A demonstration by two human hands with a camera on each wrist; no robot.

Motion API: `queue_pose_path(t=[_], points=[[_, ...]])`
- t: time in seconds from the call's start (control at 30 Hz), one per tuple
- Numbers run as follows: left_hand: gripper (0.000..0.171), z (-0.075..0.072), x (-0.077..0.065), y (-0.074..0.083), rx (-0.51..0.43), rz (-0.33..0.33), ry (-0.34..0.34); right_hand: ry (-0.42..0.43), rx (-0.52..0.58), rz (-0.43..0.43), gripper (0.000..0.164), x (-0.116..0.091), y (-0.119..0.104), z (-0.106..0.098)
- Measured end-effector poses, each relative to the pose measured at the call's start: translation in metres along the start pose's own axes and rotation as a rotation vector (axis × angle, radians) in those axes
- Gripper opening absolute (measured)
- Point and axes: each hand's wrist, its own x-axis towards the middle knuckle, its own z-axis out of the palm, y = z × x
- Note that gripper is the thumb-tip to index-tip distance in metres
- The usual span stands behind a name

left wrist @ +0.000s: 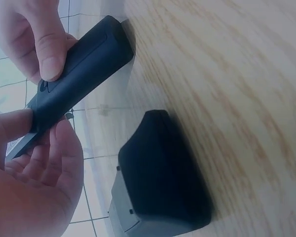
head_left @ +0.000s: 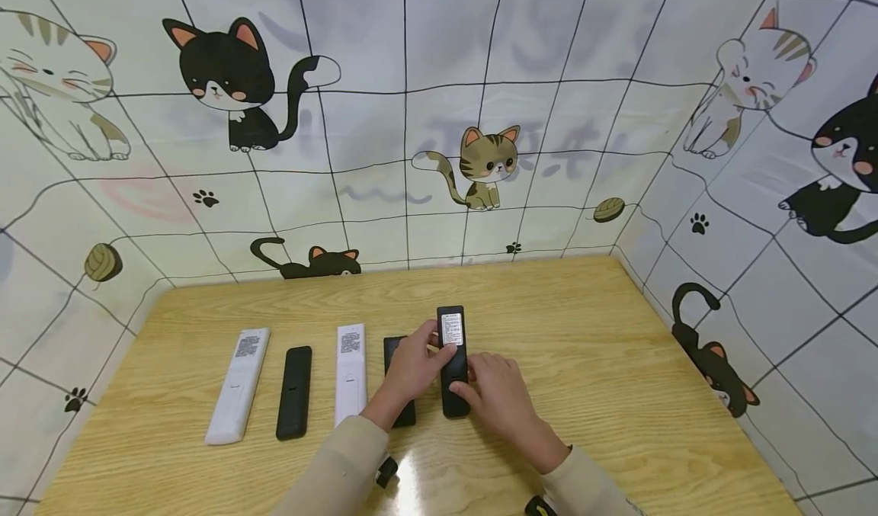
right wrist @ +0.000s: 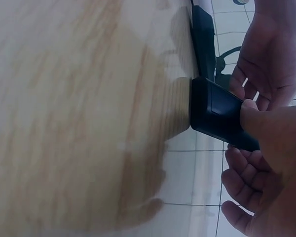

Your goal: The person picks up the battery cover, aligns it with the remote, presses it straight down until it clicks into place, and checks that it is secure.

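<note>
Both hands hold a black remote control [head_left: 453, 394] with its back and white label facing up. In the head view my left hand [head_left: 414, 363] grips its upper part, thumb across the back near the label. My right hand [head_left: 499, 394] pinches the lower part, its thumb on the battery cover. The left wrist view shows the held remote [left wrist: 84, 69] tilted, its lower end close to the wooden table. A second black remote [head_left: 406, 413] lies under my left hand and is partly hidden by it.
Left of the hands lie a white remote [head_left: 351, 379], a black remote [head_left: 294, 394] and another white remote [head_left: 237, 386], in a row on the wooden table [head_left: 617, 379]. A cat-patterned cloth wall [head_left: 384, 135] stands behind the table and along its sides.
</note>
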Motion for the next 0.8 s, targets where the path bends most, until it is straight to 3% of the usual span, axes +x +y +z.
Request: queue_pose_path(t=[0.13,0.27,0.5,0.8], points=[[0.036,0.0,0.001,-0.001,-0.006,0.004,-0.007,-0.003,0.019,0.004,0.032,0.0,0.001,-0.003],[0.037,0.0,0.002,-0.002,-0.08,-0.011,-0.036,-0.011,0.025,0.009,0.03,0.001,0.002,-0.007],[0.035,-0.003,0.006,-0.003,-0.213,-0.11,-0.054,0.03,0.045,0.068,0.029,0.004,0.009,-0.02],[0.036,0.004,0.01,-0.005,-0.066,-0.203,-0.025,0.109,0.042,0.042,0.023,0.001,0.023,-0.03]])
